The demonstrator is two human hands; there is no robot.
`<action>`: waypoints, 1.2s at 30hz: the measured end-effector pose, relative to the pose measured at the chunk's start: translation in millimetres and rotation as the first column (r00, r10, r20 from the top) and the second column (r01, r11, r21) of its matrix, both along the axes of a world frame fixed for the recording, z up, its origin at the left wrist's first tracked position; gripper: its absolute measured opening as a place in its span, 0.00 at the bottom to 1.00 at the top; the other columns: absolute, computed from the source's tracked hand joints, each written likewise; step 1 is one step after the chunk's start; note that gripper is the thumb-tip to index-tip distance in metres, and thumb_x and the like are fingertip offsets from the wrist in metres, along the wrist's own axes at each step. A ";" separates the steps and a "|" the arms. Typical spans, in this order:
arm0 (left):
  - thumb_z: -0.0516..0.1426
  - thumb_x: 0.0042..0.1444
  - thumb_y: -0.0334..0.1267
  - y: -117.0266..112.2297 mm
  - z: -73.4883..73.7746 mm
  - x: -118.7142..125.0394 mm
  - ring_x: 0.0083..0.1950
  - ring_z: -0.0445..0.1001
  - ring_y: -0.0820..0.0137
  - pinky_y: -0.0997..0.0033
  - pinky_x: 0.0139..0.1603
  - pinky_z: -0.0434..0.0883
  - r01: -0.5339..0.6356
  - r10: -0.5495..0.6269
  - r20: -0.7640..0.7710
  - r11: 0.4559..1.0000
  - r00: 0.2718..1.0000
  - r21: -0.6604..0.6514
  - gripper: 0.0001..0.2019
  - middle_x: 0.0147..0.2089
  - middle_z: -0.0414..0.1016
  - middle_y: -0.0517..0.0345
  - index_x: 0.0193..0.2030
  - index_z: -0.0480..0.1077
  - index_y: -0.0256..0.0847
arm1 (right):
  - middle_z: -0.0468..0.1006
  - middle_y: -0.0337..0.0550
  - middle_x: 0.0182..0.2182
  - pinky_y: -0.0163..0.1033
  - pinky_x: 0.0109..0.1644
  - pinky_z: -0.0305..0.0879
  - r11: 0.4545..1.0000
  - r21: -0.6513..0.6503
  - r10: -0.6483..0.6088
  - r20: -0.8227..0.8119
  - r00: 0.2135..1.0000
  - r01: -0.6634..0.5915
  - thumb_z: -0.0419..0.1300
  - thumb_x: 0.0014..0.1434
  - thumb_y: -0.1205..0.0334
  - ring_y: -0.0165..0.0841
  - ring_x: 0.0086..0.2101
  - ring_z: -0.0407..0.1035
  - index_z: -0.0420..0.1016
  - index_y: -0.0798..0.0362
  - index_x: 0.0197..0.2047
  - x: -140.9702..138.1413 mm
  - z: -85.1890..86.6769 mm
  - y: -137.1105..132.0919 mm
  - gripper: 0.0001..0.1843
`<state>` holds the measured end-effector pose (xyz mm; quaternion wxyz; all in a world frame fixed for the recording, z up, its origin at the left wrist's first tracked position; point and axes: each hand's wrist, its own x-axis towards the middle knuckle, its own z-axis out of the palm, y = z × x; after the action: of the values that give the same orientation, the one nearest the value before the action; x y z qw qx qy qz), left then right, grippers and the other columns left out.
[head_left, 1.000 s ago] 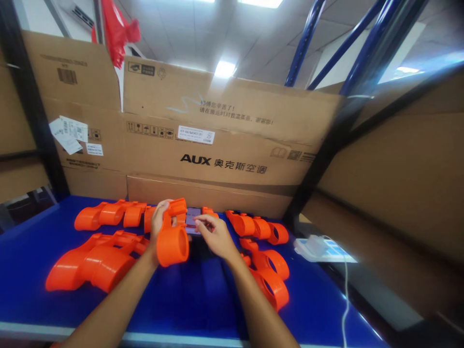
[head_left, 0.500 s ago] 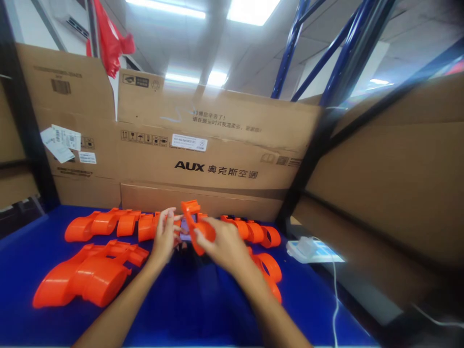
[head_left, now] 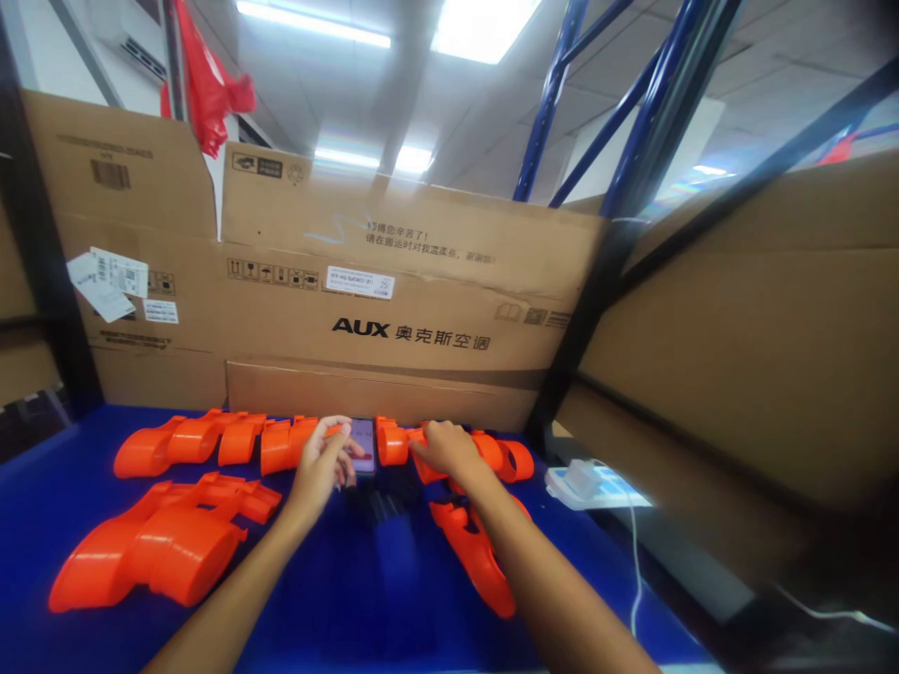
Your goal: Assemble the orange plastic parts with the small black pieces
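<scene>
Many orange plastic parts lie on a blue table (head_left: 365,599). My left hand (head_left: 317,465) rests near the table's back, empty, its fingertips touching the left edge of a small phone (head_left: 364,446) with a lit screen. My right hand (head_left: 444,447) is curled over an orange part (head_left: 423,467) in the back right row (head_left: 507,456), pressing it down among the others. More orange parts (head_left: 476,554) lie just under my right forearm.
A back left row of orange parts (head_left: 189,440) and a front left pile (head_left: 151,552) fill the table's left. Cardboard boxes (head_left: 393,309) wall the back and right. A white power strip (head_left: 586,482) with a cable (head_left: 634,571) sits at the right edge.
The orange part went from my left hand to my right, which carried it down to the back right row. My left hand moved to the phone. The camera tilted up slightly.
</scene>
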<state>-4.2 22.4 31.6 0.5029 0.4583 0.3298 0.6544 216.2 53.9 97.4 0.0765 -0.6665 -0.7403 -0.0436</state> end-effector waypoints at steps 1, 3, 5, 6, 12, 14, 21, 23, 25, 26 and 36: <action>0.60 0.55 0.55 -0.1 -0.3 0.0 0.17 0.71 0.74 0.80 0.15 0.61 0.004 -0.004 -0.005 1.000 1.000 0.002 0.23 0.31 0.79 0.57 0.50 0.65 0.42 | 0.82 0.60 0.45 0.43 0.50 0.67 1.000 0.002 0.004 -0.002 1.000 -0.004 0.61 0.61 0.47 0.49 0.49 0.76 0.81 0.56 0.46 -1.8 -1.8 -0.1 0.21; 0.60 0.55 0.55 -0.2 -0.8 -0.2 0.16 0.71 0.74 0.79 0.14 0.60 0.013 -0.012 -0.015 1.000 1.000 0.004 0.23 0.31 0.79 0.57 0.49 0.65 0.42 | 0.82 0.59 0.45 0.42 0.50 0.67 1.000 0.013 0.003 -0.009 1.000 -0.003 0.60 0.62 0.45 0.47 0.49 0.76 0.80 0.56 0.46 -2.3 -1.6 0.5 0.23; 0.60 0.55 0.55 -0.3 -1.3 -0.2 0.16 0.71 0.74 0.79 0.14 0.60 0.022 -0.021 -0.027 1.000 0.999 0.009 0.23 0.31 0.80 0.57 0.50 0.65 0.42 | 0.81 0.60 0.46 0.42 0.50 0.67 0.999 0.037 -0.014 -0.016 1.000 0.015 0.55 0.65 0.43 0.47 0.49 0.75 0.79 0.57 0.47 1.3 2.5 2.2 0.25; 0.60 0.55 0.56 -0.4 -1.5 -0.1 0.16 0.70 0.74 0.79 0.14 0.59 0.028 -0.027 -0.034 1.000 0.999 0.011 0.23 0.31 0.80 0.57 0.50 0.65 0.42 | 0.81 0.61 0.46 0.42 0.50 0.67 0.998 0.052 -0.031 -0.020 0.999 0.032 0.53 0.67 0.43 0.47 0.50 0.75 0.79 0.57 0.49 4.3 5.6 3.2 0.26; 0.61 0.53 0.56 0.3 -1.7 1.5 0.15 0.69 0.74 0.79 0.13 0.59 0.035 -0.036 -0.050 0.999 0.998 -0.011 0.24 0.29 0.79 0.58 0.49 0.67 0.42 | 0.79 0.67 0.48 0.45 0.50 0.68 0.982 0.052 -0.181 -0.019 0.983 0.182 0.55 0.66 0.51 0.50 0.50 0.75 0.77 0.60 0.54 26.6 17.8 8.4 0.23; 0.61 0.53 0.55 1.1 -2.0 1.7 0.15 0.69 0.74 0.79 0.13 0.59 0.031 -0.032 -0.049 0.999 0.998 -0.017 0.23 0.29 0.79 0.58 0.49 0.67 0.42 | 0.80 0.65 0.46 0.44 0.49 0.69 0.980 0.016 -0.198 -0.011 0.980 0.198 0.60 0.62 0.52 0.50 0.49 0.76 0.79 0.59 0.52 31.2 15.4 9.6 0.22; 0.62 0.52 0.55 2.3 -3.0 1.7 0.15 0.69 0.75 0.79 0.13 0.58 0.043 -0.045 -0.056 0.999 0.997 -0.025 0.23 0.29 0.79 0.57 0.47 0.68 0.42 | 0.79 0.65 0.48 0.46 0.49 0.69 0.973 -0.015 -0.229 0.021 0.973 0.230 0.58 0.62 0.53 0.52 0.50 0.75 0.78 0.59 0.54 37.0 2.2 15.2 0.23; 0.62 0.52 0.55 2.6 -3.6 1.7 0.15 0.68 0.75 0.79 0.13 0.58 0.039 -0.041 -0.056 0.999 0.998 -0.027 0.22 0.29 0.79 0.57 0.46 0.68 0.41 | 0.78 0.66 0.50 0.47 0.50 0.69 0.972 -0.014 -0.234 0.028 0.972 0.234 0.58 0.62 0.52 0.52 0.51 0.75 0.77 0.59 0.55 38.8 0.4 16.5 0.25; 0.62 0.52 0.55 3.1 -4.5 1.7 0.15 0.68 0.75 0.79 0.13 0.58 0.039 -0.040 -0.063 0.999 0.997 -0.029 0.22 0.30 0.79 0.57 0.47 0.68 0.41 | 0.77 0.66 0.52 0.48 0.50 0.69 0.972 -0.011 -0.235 0.033 0.971 0.236 0.58 0.62 0.52 0.52 0.51 0.75 0.76 0.58 0.57 40.6 -1.3 17.3 0.25; 0.62 0.53 0.55 3.3 -5.0 1.7 0.15 0.68 0.75 0.79 0.13 0.58 0.040 -0.042 -0.067 0.999 0.997 -0.028 0.22 0.30 0.79 0.57 0.47 0.68 0.41 | 0.76 0.65 0.52 0.48 0.50 0.69 0.972 -0.009 -0.235 0.035 0.971 0.236 0.58 0.62 0.52 0.52 0.50 0.75 0.76 0.58 0.57 41.4 -2.2 17.5 0.25; 0.61 0.53 0.56 1.3 -3.3 1.7 0.15 0.68 0.75 0.79 0.13 0.58 0.048 -0.048 -0.075 0.999 0.996 -0.007 0.24 0.30 0.78 0.57 0.49 0.67 0.41 | 0.79 0.64 0.45 0.46 0.47 0.68 0.970 0.056 -0.239 0.051 0.970 0.236 0.54 0.63 0.63 0.50 0.48 0.75 0.78 0.59 0.51 43.7 -1.3 19.4 0.18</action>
<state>-2.5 23.7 28.3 0.5069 0.4891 0.3392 0.6236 259.9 73.2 96.1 0.0659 -0.7467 -0.6557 -0.0901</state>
